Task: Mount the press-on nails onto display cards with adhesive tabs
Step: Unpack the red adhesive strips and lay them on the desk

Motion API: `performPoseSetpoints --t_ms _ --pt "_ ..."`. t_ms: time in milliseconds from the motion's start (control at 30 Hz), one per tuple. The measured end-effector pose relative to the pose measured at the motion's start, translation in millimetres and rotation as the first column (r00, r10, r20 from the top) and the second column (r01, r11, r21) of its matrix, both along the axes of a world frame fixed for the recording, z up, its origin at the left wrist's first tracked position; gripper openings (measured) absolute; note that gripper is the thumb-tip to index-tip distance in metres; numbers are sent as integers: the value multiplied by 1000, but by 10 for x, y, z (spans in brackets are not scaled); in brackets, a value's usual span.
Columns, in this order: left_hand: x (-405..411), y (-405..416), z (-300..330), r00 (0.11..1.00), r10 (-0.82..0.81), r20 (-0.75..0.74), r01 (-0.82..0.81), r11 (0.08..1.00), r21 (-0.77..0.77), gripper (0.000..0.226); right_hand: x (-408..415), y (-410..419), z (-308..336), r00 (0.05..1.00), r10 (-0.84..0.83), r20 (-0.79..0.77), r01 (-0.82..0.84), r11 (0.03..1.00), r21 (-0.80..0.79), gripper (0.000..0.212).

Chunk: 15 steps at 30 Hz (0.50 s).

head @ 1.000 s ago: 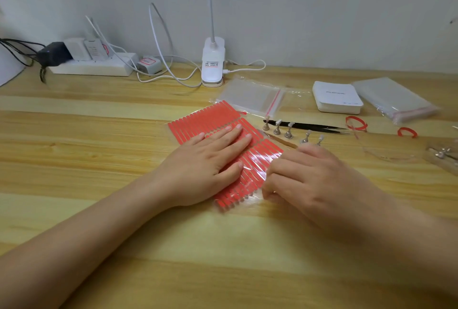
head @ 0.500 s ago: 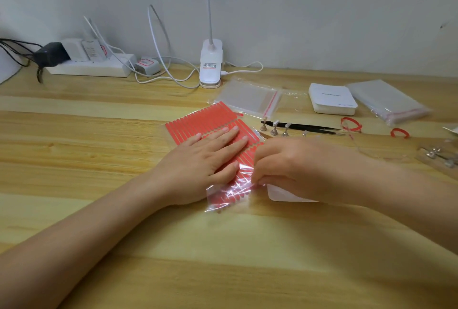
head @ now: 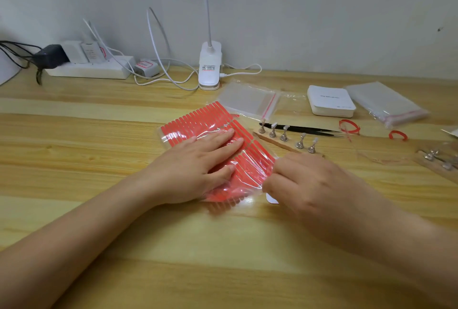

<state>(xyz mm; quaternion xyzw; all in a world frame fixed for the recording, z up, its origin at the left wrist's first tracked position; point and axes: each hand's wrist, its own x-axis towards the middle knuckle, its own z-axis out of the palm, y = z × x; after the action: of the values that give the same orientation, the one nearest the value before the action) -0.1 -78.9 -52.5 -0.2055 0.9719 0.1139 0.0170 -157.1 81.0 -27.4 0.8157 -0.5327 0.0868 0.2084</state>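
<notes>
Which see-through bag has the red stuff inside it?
The clear bag of red adhesive strips under the left hand. The flat zip bag by the lamp and the bag stack far right show nothing red inside, only red seal lines.

Two bare forearms, reaching in from the lower left and lower right of the frame. No sleeves in view. Left hand (head: 195, 172) near the centre, with short, plain, unpainted fingernails and no ring. Right hand (head: 307, 184) just right of centre, seen from the back, knuckles plain, without ring, watch or band on the wrist.
</notes>
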Motion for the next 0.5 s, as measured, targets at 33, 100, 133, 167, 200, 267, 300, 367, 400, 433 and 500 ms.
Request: performPoseSetpoints --t_ms 33,100,133,167,200,267,300,367,400,433,500 --pt "6 -10 14 1000 -5 11 5 1000 14 49 -23 -27 14 999 7 45 -8 1000 24 7" --pt "5 -23 54 1000 -9 20 9 999 32 55 -70 -87 71 996 11 84 -18 996 85 8" --pt "4 -32 81 1000 -3 16 3 1000 19 57 -91 -114 113 997 21 72 -29 993 116 14" --pt "-2 -39 115 1000 1 4 -1 1000 -14 59 -112 -142 162 998 29 52 -36 989 146 16" --pt "-14 -44 154 1000 -1 -11 1 999 -54 61 -143 -174 203 998 52 35 -58 983 176 15" --pt "-50 -36 230 999 -45 -17 43 994 -98 65 -214 -230 285 996 88 33 -94 956 279 10" --pt "-73 -34 249 996 -93 -1 92 991 -101 67 -246 -247 317 994 92 53 -105 933 345 8" --pt "-113 -39 241 980 -195 34 197 979 -48 70 -284 -262 335 991 67 118 -112 898 426 13" --pt "-124 -39 218 975 -217 46 217 976 8 68 -294 -264 323 989 40 141 -98 894 437 15" --pt "-127 -41 185 974 -221 57 218 974 62 63 -291 -262 315 989 16 146 -79 897 434 16" --pt "-119 -42 119 975 -210 70 203 974 97 58 -258 -243 286 992 22 121 -66 927 368 13"
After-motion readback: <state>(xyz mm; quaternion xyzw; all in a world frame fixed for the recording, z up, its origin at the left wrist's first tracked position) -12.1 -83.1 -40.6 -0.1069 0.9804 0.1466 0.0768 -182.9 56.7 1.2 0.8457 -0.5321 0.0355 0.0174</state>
